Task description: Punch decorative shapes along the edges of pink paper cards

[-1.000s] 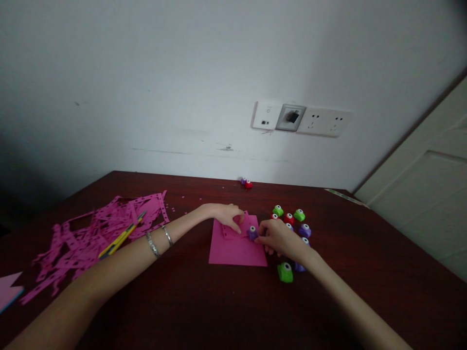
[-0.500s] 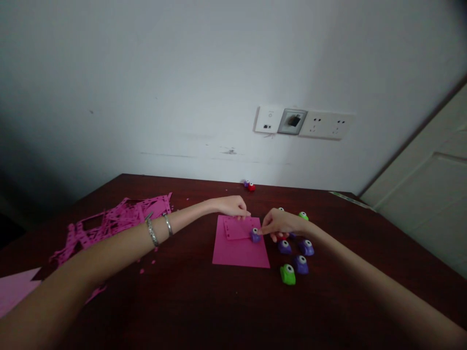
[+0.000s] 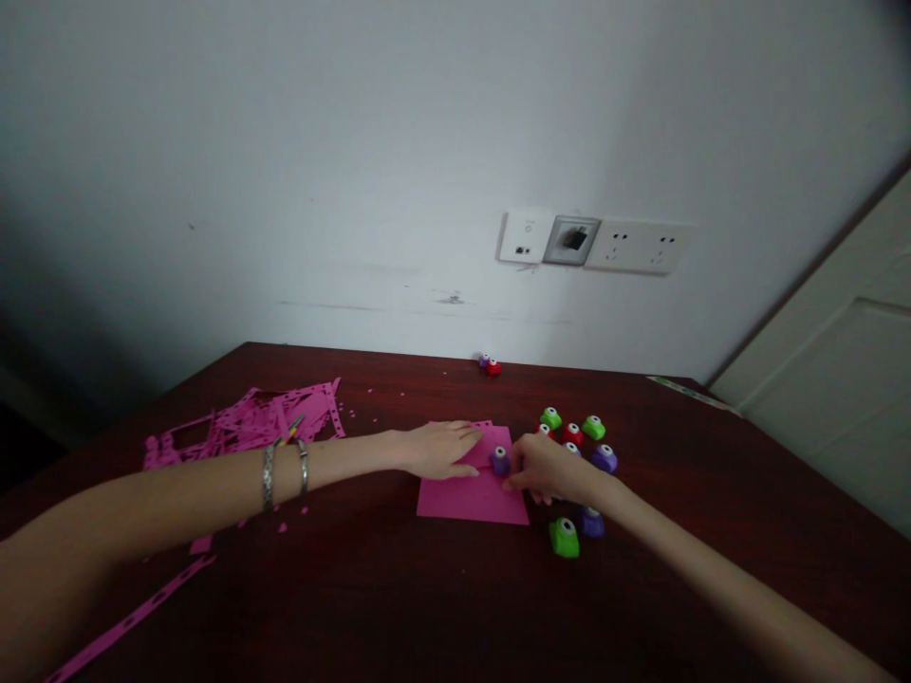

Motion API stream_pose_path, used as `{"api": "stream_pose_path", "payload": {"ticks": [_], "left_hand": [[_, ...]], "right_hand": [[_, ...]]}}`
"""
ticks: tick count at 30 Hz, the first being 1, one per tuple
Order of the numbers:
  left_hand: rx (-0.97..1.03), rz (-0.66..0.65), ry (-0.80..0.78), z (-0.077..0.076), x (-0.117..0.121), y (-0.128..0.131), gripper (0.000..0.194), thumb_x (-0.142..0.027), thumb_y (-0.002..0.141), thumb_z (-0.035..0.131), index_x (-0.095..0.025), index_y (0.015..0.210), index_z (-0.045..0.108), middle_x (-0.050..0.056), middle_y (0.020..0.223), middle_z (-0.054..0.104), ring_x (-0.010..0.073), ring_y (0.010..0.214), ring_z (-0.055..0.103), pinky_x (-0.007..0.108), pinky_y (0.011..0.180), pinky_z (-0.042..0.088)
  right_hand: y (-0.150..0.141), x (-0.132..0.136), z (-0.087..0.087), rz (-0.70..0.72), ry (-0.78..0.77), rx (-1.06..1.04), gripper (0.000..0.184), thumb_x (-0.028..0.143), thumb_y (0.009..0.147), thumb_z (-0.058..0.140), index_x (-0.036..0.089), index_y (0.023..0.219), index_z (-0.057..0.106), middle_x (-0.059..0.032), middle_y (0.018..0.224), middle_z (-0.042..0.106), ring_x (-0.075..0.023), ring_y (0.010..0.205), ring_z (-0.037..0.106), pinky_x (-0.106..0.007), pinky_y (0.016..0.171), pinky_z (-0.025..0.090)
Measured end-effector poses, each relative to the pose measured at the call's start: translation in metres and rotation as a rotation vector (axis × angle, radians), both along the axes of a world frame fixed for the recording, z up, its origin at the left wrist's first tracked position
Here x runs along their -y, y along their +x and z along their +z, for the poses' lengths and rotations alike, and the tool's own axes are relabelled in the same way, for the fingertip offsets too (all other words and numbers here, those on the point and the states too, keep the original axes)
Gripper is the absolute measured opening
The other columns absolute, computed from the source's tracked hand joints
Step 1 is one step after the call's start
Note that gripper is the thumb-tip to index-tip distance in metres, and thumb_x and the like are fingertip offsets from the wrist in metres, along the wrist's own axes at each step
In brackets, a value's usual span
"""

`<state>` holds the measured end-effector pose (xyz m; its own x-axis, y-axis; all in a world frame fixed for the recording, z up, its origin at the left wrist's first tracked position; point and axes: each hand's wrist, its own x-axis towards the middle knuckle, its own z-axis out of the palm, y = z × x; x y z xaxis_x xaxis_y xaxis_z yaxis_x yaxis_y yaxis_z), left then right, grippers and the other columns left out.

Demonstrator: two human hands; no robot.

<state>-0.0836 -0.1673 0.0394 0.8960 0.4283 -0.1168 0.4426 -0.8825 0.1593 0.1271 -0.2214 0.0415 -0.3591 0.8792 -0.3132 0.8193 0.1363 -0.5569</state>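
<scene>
My left hand [image 3: 436, 450] lies flat with fingers stretched over the pink paper sheet [image 3: 470, 503], covering much of a smaller punched pink piece on it. A purple craft punch [image 3: 500, 462] stands on the paper between my two hands. Just right of that punch, my right hand [image 3: 547, 467] is closed with curled fingers, its fingertips at the sheet's right edge. Whether anything is pinched in them is hidden. Close by are a green punch [image 3: 565, 538], a purple punch [image 3: 604, 459] and a red punch [image 3: 573, 435], with several more partly behind the right hand.
A heap of pink paper scraps [image 3: 242, 427] lies at the left of the dark table [image 3: 399, 607], with a long punched strip [image 3: 135, 617] nearer me. A small red punch [image 3: 493, 367] and a purple one stand by the wall. Sockets [image 3: 633, 247] are mounted above.
My left hand has gone from a pinch at the small piece's top to lying flat, nearer me. My right fingertips have left the purple punch and moved slightly nearer me.
</scene>
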Motion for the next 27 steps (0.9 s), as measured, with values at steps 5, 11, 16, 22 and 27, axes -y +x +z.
{"api": "stream_pose_path", "payload": {"ticks": [5,11,16,22,27], "left_hand": [[0.003,-0.023,-0.033,-0.003,-0.002,-0.001,0.060,-0.043,0.089,0.032,-0.007,0.137,0.025,0.017,0.142,0.028,0.0234,0.131,0.024,0.036,0.105,0.022],[0.012,-0.088,-0.058,-0.002,-0.004,-0.004,0.059,-0.039,0.089,0.034,-0.009,0.138,0.023,0.015,0.143,0.028,0.0219,0.132,0.022,0.035,0.107,0.019],[0.053,-0.122,-0.083,0.002,-0.003,-0.003,0.060,-0.039,0.087,0.039,-0.012,0.138,0.022,0.012,0.143,0.028,0.0218,0.132,0.023,0.036,0.106,0.020],[0.318,-0.015,-0.066,0.015,-0.007,0.005,0.033,-0.029,0.086,0.043,-0.014,0.113,0.055,0.011,0.120,0.054,0.0191,0.113,0.045,0.032,0.096,0.033],[0.395,0.198,-0.295,0.021,-0.016,0.015,0.025,-0.027,0.083,0.044,-0.013,0.081,0.064,0.005,0.078,0.064,0.0125,0.070,0.055,0.025,0.067,0.042]], "right_hand": [[-0.002,0.006,-0.003,-0.031,0.030,-0.030,0.023,0.026,0.072,0.054,0.015,0.052,0.053,0.0002,0.039,0.052,-0.0094,0.035,0.050,-0.018,0.036,0.037],[-0.003,0.012,-0.006,-0.067,0.039,-0.043,0.018,0.024,0.074,0.051,0.014,0.061,0.056,0.0003,0.041,0.053,-0.0105,0.034,0.051,-0.018,0.031,0.034],[-0.002,0.014,-0.002,-0.065,0.039,-0.068,0.015,0.023,0.073,0.053,0.014,0.062,0.057,0.0003,0.043,0.054,-0.0096,0.035,0.051,-0.017,0.031,0.034],[0.006,0.001,0.015,-0.083,-0.054,-0.074,0.022,0.031,0.073,0.058,0.014,0.060,0.059,0.0010,0.043,0.054,-0.0070,0.034,0.046,-0.016,0.031,0.031],[0.013,-0.016,0.026,0.051,-0.185,-0.111,0.045,0.052,0.075,0.053,0.014,0.051,0.055,0.0008,0.044,0.055,-0.0032,0.029,0.035,-0.017,0.030,0.025]]}}
